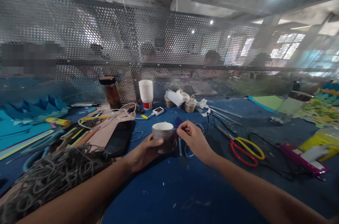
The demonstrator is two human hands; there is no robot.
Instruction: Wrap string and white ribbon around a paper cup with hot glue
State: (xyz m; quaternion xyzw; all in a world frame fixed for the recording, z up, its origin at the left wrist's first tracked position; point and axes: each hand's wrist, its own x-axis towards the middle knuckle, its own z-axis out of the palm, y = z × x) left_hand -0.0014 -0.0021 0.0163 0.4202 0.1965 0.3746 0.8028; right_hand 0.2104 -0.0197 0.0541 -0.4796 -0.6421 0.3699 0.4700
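My left hand (147, 150) is wrapped around a paper cup (162, 134) with a white inside and a grey outer side that looks wound with cord. The cup is held upright above the blue table (150, 192). At the right of its rim, my right hand (192, 137) pinches a thin cord running from the cup; its fingertips partly cover it. A large tangle of grey cord (63, 171) lies beside my left forearm. Below my right fingers, a thin clear stick and a loop of cord rest on the table.
Red-and-yellow-handled scissors (245, 150) and a magenta glue gun (303, 160) with a black cable lie right. A phone (120, 137) lies left. Behind stand a stack of paper cups (146, 93), a dark jar (111, 93) and a perforated metal screen (169, 47).
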